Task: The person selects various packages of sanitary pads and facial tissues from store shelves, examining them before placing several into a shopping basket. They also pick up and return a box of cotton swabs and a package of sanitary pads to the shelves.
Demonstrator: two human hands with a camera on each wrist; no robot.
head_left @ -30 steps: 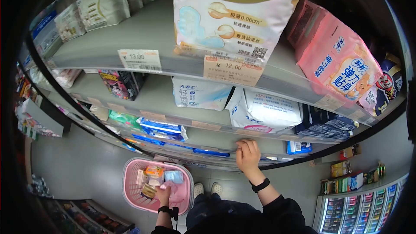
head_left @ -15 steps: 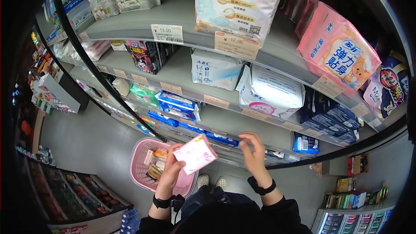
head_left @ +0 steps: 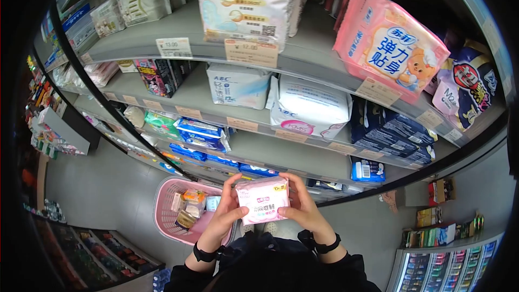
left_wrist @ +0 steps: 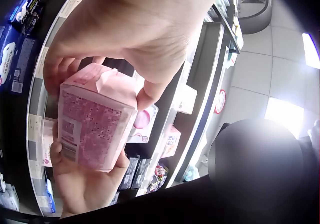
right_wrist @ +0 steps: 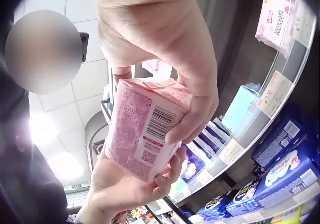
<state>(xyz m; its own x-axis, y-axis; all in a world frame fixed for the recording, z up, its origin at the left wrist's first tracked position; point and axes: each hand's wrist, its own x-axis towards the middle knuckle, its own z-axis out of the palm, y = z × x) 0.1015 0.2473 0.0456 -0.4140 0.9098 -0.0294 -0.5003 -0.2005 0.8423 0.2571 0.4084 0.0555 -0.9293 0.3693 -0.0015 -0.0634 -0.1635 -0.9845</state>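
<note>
In front of the body, both hands hold a pink pack of sanitary pads [head_left: 263, 200] by its two sides. My left hand [head_left: 223, 219] grips its left end, thumb on the printed face; my right hand [head_left: 303, 213] grips the right end the same way. From the left wrist the pack [left_wrist: 95, 119] shows a speckled pink side, with the right hand [left_wrist: 87, 189] at the lower end. A barcode is visible on the pack [right_wrist: 147, 129] from the right wrist. Below and left on the floor stands a pink basket [head_left: 160, 208] with several packs in it, partly hidden by my left arm.
Shelves in front hold a large pink pack [head_left: 392, 48], a white ABC pack [head_left: 308, 105], blue packs [head_left: 203, 132] and dark boxes [head_left: 392, 132]. A price-tagged shelf edge [head_left: 243, 124] runs just beyond the hands. A drinks rack [head_left: 446, 265] stands at lower right.
The left hand has lifted the pink pack out of the basket and brought it to the middle. The right hand has left the shelf edge and now grips the pack's other side.
</note>
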